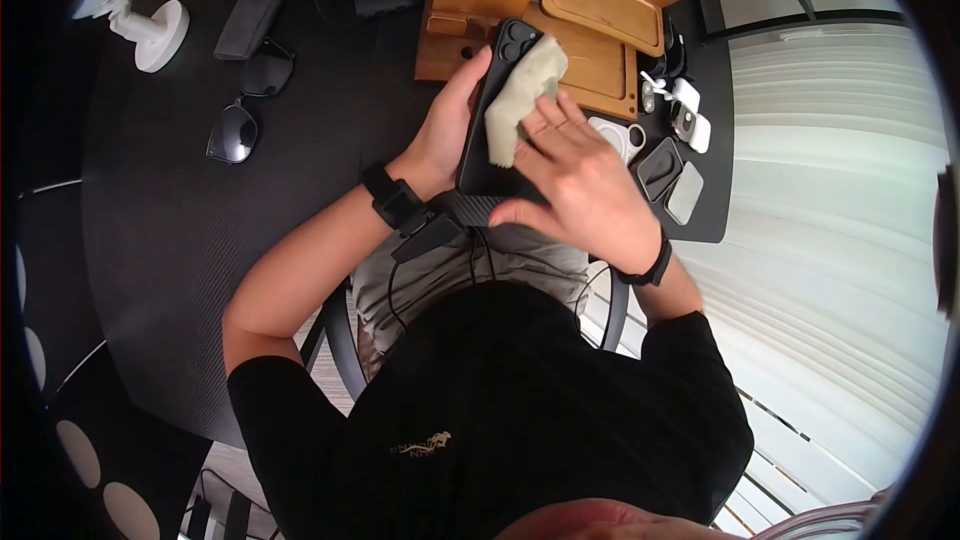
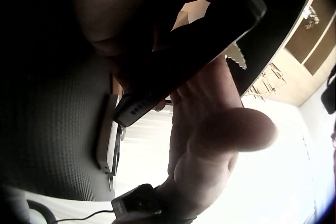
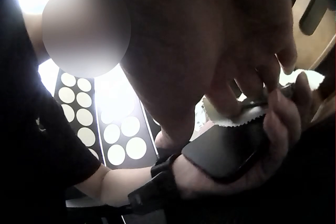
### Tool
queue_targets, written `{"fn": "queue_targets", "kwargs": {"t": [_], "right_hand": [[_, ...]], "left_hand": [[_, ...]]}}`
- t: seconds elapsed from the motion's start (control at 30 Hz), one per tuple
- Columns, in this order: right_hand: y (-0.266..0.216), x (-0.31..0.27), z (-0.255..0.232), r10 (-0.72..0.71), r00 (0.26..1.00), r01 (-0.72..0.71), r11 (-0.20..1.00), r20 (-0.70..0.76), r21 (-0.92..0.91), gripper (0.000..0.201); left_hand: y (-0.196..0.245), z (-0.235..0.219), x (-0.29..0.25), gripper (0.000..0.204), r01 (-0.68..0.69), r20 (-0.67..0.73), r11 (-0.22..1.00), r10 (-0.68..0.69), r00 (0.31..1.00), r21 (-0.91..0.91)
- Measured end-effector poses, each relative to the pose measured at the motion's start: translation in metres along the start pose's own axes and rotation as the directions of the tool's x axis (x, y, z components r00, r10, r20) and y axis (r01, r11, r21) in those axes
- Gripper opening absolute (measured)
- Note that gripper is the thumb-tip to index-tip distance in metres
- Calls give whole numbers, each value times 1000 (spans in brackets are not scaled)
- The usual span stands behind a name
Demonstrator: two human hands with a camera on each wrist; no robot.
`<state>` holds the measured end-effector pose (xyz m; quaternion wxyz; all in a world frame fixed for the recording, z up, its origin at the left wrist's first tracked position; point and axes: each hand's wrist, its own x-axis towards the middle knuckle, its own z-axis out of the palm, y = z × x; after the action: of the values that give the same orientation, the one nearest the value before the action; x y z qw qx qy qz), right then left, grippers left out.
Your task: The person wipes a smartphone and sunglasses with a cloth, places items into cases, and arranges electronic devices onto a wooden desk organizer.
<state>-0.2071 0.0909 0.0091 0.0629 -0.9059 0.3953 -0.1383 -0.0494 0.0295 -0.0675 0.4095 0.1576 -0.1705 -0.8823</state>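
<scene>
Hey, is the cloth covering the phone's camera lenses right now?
No, the camera lenses show uncovered at one end of the phone, with the cloth lying beside them.

Dark textured desk (image 1: 180, 260)
On it: sunglasses (image 1: 236, 130), a long dark case (image 1: 260, 2), a round white base (image 1: 162, 37), a wooden organiser (image 1: 600, 10)

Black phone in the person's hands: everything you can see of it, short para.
The black phone is a slim slab with rounded corners, a dark back, a camera block with round lenses at its far end, and a row of small holes in the near edge. Its back faces up in the head view, slanted. The left hand grips it; a pale cloth covers part of the back under the right hand's fingers. Screen not visible.
</scene>
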Motion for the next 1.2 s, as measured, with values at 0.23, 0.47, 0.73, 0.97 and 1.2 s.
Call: {"fn": "queue_targets", "kwargs": {"t": [0.23,0.47,0.73,0.97,1.2], "right_hand": [[-19,-8,3,-144,986,131,982,87,136,72],[-8,-15,0,-23,997,20,999,75,41,77],[6,-10,5,45,999,-44,996,9,-81,79],[-14,-16,8,-16,999,15,1000,37,17,79],[-25,-25,10,-89,991,83,994,100,64,78]], "left_hand": [[3,-8,1,80,133,181,984,-153,971,120],[-3,-9,4,72,67,91,993,-77,993,100],[0,-2,-1,56,15,3,1000,-15,1000,9],[-3,-11,5,67,44,38,999,-45,998,18],[1,-20,5,76,155,344,988,-139,929,-17]]}}
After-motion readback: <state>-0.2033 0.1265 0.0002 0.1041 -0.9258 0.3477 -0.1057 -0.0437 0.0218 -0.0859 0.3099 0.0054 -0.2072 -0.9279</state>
